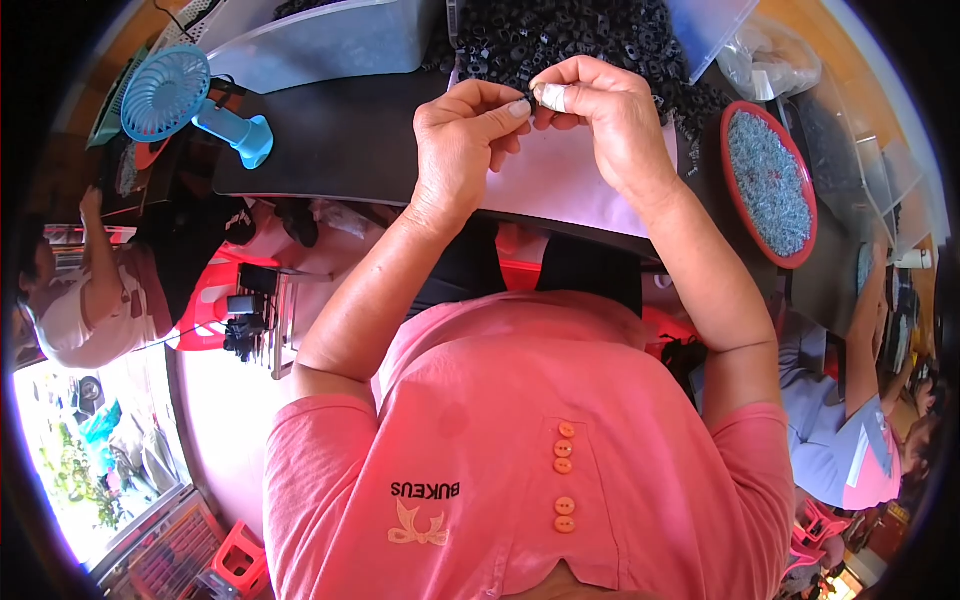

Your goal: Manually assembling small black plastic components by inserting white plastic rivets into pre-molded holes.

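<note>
Both hands are raised over the table's near edge, fingertips almost meeting. My left hand (465,140) is closed in a pinch, with a small black plastic part (529,98) just showing at the thumb and forefinger. Close beside it, my right hand (610,115) also pinches, white tape wrapped round its thumb; whatever is between its fingers is too small or hidden to make out. Just beyond the hands lies a heap of small black plastic parts (570,35). Under them, a pale pinkish sheet (570,190) covers part of the dark table (330,140).
At the right, a red basin (728,190) holds many small clear bluish pieces. A translucent bin (320,50) and a blue fan (165,95) stand to the left. A clear plastic bag (770,60) lies at the back right. Other people sit at both sides.
</note>
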Tool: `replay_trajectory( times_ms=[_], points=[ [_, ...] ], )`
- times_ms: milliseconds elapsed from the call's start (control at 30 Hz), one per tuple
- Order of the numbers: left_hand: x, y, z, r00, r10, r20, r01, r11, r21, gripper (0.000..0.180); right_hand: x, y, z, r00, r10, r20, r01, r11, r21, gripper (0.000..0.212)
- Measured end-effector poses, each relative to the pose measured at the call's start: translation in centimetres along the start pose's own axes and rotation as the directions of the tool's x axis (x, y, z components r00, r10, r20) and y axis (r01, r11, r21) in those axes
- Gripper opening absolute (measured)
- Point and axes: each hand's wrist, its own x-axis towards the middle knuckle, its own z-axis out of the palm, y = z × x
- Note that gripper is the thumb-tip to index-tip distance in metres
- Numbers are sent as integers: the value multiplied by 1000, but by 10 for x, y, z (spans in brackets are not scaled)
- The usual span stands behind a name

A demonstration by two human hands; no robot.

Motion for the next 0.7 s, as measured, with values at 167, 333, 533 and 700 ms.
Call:
replay_trajectory(
  times_ms=[167,333,533,700],
  points=[
    [2,-7,1,1000,12,-9,-12,999,-53,11,-1,-1,4,999,11,-50,-9,999,38,11],
    [1,-10,7,999,-16,-33,13,998,-61,11,4,5,0,996,-36,-80,39,998,39,11],
    [1,-16,9,998,-38,-56,36,998,-43,11,-1,10,-2,970,-244,-24,227,932,-282,15],
    [-1,-18,11,998,-4,-67,3,1000,-19,10,-2,9,-3,955,-295,-14,267,884,-382,16]
  ],
)
